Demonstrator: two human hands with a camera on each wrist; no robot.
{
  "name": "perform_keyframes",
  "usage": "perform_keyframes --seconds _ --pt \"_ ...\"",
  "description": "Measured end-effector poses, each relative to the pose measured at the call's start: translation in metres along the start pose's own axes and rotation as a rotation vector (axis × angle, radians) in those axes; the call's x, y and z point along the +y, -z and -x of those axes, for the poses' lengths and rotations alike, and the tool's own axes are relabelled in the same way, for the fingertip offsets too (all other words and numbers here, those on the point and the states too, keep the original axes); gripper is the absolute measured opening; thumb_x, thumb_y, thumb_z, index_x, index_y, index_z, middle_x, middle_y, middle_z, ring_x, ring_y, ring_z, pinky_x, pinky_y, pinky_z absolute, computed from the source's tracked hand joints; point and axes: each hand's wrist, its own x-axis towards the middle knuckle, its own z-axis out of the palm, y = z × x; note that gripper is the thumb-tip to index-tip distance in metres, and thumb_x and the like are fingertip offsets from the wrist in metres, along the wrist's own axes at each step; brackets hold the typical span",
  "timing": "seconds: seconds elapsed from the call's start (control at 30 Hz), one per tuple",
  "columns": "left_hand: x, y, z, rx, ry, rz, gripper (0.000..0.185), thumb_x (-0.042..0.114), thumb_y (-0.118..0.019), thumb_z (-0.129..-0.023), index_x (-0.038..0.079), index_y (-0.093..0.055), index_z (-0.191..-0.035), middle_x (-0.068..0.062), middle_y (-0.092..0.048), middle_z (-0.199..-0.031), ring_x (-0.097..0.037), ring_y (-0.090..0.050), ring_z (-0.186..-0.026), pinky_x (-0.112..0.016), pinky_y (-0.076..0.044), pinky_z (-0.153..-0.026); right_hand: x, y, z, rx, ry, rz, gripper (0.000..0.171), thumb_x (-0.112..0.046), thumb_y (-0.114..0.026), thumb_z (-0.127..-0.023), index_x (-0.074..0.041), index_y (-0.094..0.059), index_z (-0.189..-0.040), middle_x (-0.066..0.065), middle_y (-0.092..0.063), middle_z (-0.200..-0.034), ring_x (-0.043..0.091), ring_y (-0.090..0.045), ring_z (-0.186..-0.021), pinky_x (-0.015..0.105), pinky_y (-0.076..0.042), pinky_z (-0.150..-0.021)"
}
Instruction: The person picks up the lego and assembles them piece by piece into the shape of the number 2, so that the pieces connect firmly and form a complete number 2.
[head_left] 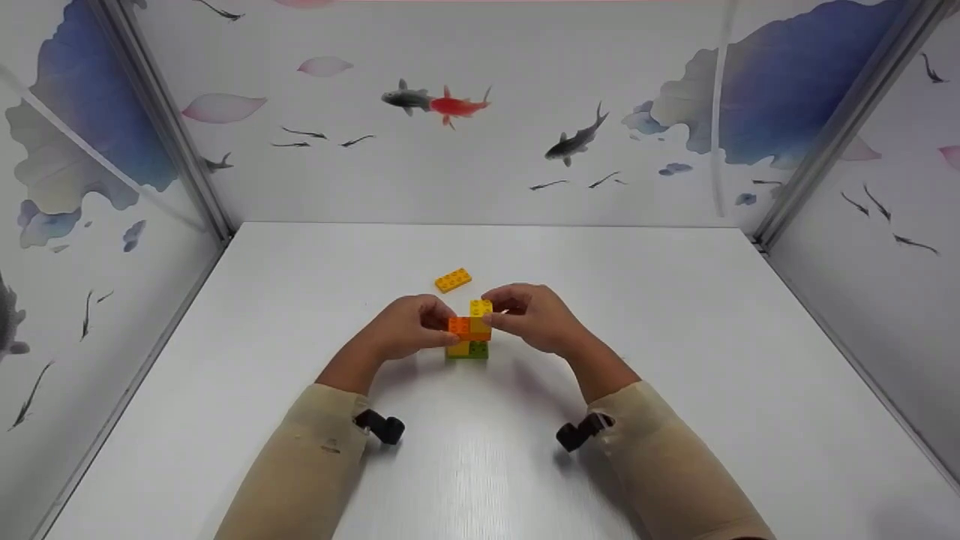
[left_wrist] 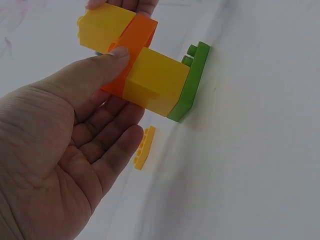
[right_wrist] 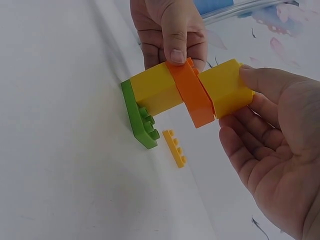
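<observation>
Both hands meet over a small block stack [head_left: 470, 330] standing on the white table [head_left: 675, 360]. The left hand [head_left: 405, 326] pinches the orange plate [left_wrist: 131, 47] by thumb and fingers; the right hand [head_left: 536, 315] grips the top yellow block [right_wrist: 227, 87]. Fingers hide the stack's far sides. A loose yellow plate [head_left: 453, 280] lies just beyond the hands.

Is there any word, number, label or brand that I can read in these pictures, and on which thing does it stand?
None can be read: no view shows letters or numbers.
The block stack is plain, and so is the loose yellow plate.
The walls carry only painted fish and petals.
</observation>
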Motion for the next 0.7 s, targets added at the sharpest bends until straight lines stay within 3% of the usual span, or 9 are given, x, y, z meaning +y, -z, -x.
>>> perform_keyframes --seconds 0.4,0.7 --pt "0.0016 0.0009 0.0011 0.002 0.026 -0.013 0.029 0.035 -0.089 -0.089 0.027 -0.073 -0.113 0.003 -0.074 -0.113 -0.023 -0.065 -0.105 -0.036 -0.059 -0.098 -0.0003 -0.0015 -0.0010 0.001 -0.033 0.023 0.032 -0.035 -0.079 -0.099 -0.026 -0.076 -0.129 -0.004 -0.076 -0.118 0.020 -0.070 -0.107 0.034 -0.062 -0.098" --pt "0.0024 0.0010 -0.0001 0.007 0.045 -0.028 0.028 0.036 -0.089 -0.089 0.029 -0.073 -0.111 0.005 -0.074 -0.114 -0.023 -0.065 -0.109 -0.038 -0.058 -0.103 0.0032 0.0007 -0.0026 -0.013 -0.062 0.004 0.028 -0.035 -0.079 -0.099 -0.029 -0.076 -0.126 -0.007 -0.077 -0.117 0.019 -0.072 -0.109 0.037 -0.061 -0.102"
